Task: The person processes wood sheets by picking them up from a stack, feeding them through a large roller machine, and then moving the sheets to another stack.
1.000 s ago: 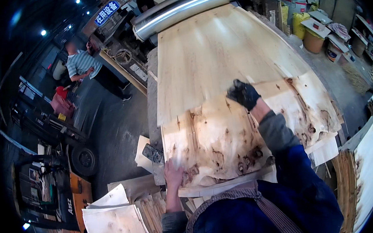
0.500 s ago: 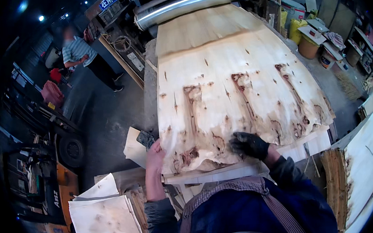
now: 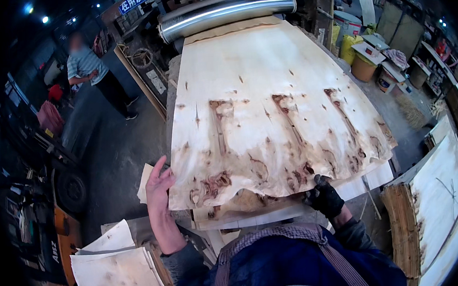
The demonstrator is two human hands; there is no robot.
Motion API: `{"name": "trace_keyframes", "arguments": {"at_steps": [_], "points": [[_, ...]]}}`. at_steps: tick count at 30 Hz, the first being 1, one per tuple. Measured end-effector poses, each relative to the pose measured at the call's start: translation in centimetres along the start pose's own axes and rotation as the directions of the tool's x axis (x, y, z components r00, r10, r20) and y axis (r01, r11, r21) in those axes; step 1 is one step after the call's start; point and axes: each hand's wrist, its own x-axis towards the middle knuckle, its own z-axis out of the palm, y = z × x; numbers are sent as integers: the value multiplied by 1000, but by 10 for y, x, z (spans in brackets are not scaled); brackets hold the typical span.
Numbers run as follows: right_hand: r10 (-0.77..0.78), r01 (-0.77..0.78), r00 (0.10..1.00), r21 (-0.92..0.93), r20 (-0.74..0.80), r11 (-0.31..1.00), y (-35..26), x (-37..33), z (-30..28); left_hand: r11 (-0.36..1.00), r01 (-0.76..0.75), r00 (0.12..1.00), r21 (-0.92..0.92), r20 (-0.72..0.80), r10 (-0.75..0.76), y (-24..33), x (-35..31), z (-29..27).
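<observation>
A wide pale wood veneer sheet (image 3: 250,136) with brown knots and dark streaks lies over other sheets in front of me. Its ragged near edge is lifted a little, and a browner sheet (image 3: 238,203) shows beneath. My right hand (image 3: 326,199), in a dark glove, grips that near edge right of the middle, thumb on top; the fingers underneath are partly hidden. My bare left hand (image 3: 159,187) is at the sheet's left edge near the corner, fingers apart and index finger raised. Beyond the sheet's far end lies a shiny metal roller (image 3: 228,13).
A person (image 3: 91,70) in a striped shirt stands at the far left. Stacked veneer pieces (image 3: 119,278) are at lower left, beside a forklift (image 3: 67,223). A thick veneer stack (image 3: 405,226) stands on my right. Buckets (image 3: 364,69) and a yellow sack (image 3: 348,48) are farther back.
The top sheet has slid away from me toward the roller, uncovering the sheet below along the near edge. My right hand has gone from lying on the sheet to gripping its edge; my left fingers have spread.
</observation>
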Motion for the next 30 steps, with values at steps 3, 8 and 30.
{"name": "trace_keyframes", "arguments": {"at_steps": [3,8,30], "points": [[-9,-8,997,-211,-77,977,-16,5,32,995,48,997,89,-64,-43,-17,6,-22],[-193,270,963,-672,190,689,-33,59,-1,886,260,946,384,-284,-155,-91,-7,-44],[189,-161,927,-111,324,981,-10,127,30,897,387,912,213,-231,-339,-154,6,-64]]}}
